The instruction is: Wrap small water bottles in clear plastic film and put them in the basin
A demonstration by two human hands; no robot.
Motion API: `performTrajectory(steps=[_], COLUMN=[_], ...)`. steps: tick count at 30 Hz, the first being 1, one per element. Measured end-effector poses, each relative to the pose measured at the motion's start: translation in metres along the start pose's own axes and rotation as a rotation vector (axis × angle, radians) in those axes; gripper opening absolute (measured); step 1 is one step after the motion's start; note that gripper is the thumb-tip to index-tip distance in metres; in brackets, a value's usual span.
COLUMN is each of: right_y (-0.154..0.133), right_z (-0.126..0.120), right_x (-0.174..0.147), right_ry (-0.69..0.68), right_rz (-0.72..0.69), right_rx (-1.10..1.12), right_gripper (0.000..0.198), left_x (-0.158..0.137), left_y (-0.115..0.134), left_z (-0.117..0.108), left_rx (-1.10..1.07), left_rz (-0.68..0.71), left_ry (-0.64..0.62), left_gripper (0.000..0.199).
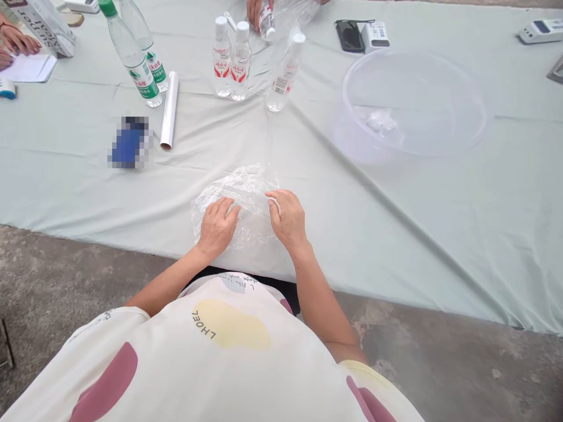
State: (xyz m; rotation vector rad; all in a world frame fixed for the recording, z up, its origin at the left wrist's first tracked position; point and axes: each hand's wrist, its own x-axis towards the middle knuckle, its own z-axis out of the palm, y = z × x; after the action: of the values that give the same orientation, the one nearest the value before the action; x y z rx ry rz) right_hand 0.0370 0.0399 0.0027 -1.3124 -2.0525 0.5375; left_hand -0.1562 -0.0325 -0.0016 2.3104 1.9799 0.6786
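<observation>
A crumpled sheet of clear plastic film (248, 220) lies on the cloth at the near edge of the table. On its left side rests my left hand (219, 225), palm down, with the thumb apart from the lightly bent fingers. At the sheet's right edge, the thumb and forefinger of my right hand (289, 220) come close together on the film; the other fingers curl out of sight. Beyond the hands, a roll of cling film (169, 111) lies lengthwise. Three small water bottles with white caps, one of them a leaning bottle (284, 76), stand farther back.
A translucent basin (416, 105) holding crumpled plastic stands at the right. Two tall bottles, one a green-capped bottle (132, 58), are at the back left near a blurred blue item (128, 143). Across the table, another person's hand (255, 13) holds a small bottle (267, 23). A black phone (349, 36) lies behind.
</observation>
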Motion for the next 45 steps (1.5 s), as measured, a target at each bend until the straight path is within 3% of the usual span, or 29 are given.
performTrajectory(steps=[3,6,9,12,13,15,16,18,21,25,27,32,39,42,45], right_y=[0.001,0.026,0.059,0.07,0.066,0.049,0.039,0.017,-0.006,-0.02,-0.024,-0.03,-0.031,-0.023,-0.008], right_z=[0.018,0.005,-0.032,-0.068,-0.074,-0.075,-0.07,-0.051,-0.016,0.017,0.022,0.016,0.02,0.039,0.062], right_x=[0.015,0.022,0.03,0.047,0.053,0.066,0.073,0.088,0.108,0.115,0.112,0.128,0.219,0.271,0.324], right_ry=[-0.241,-0.373,-0.314,-0.095,-0.021,0.036,-0.016,-0.244,-0.583,-0.822,-0.95,-1.202,-1.047,-0.641,-0.201], right_rz=[-0.113,0.004,0.302,0.57,0.56,0.407,0.301,0.169,0.113,-0.028,-0.028,-0.004,0.071,0.208,0.286], right_rx=[-0.126,-0.193,-0.228,-0.365,-0.369,-0.26,-0.173,-0.053,-0.123,-0.208,-0.203,-0.212,-0.12,-0.112,0.026], right_gripper=[0.034,0.04,0.032,0.034,0.035,0.034,0.032,0.029,0.024,0.039,0.042,0.009,0.012,0.008,0.04], left_x=[-0.014,-0.02,-0.021,-0.02,-0.019,-0.016,-0.014,-0.011,-0.009,-0.011,-0.012,-0.013,-0.005,0.001,0.005], left_y=[0.019,0.024,0.021,0.02,0.021,0.023,0.024,0.026,0.028,0.027,0.026,0.024,0.024,0.021,0.019], left_z=[0.016,0.024,0.025,0.024,0.023,0.022,0.022,0.021,0.021,0.025,0.027,0.026,0.031,0.037,0.038], left_rx=[0.069,0.059,-0.003,-0.057,-0.07,-0.083,-0.083,-0.075,-0.055,-0.051,-0.069,-0.111,-0.094,-0.091,-0.111], left_rz=[0.086,0.128,0.199,0.245,0.248,0.242,0.239,0.241,0.238,0.188,0.164,0.149,0.137,0.089,0.077], left_ry=[-0.227,-0.374,-0.456,-0.482,-0.484,-0.494,-0.505,-0.531,-0.569,-0.608,-0.625,-0.614,-0.531,-0.508,-0.515], left_gripper=[0.041,0.051,0.057,0.07,0.076,0.089,0.094,0.104,0.113,0.117,0.117,0.118,0.119,0.127,0.127])
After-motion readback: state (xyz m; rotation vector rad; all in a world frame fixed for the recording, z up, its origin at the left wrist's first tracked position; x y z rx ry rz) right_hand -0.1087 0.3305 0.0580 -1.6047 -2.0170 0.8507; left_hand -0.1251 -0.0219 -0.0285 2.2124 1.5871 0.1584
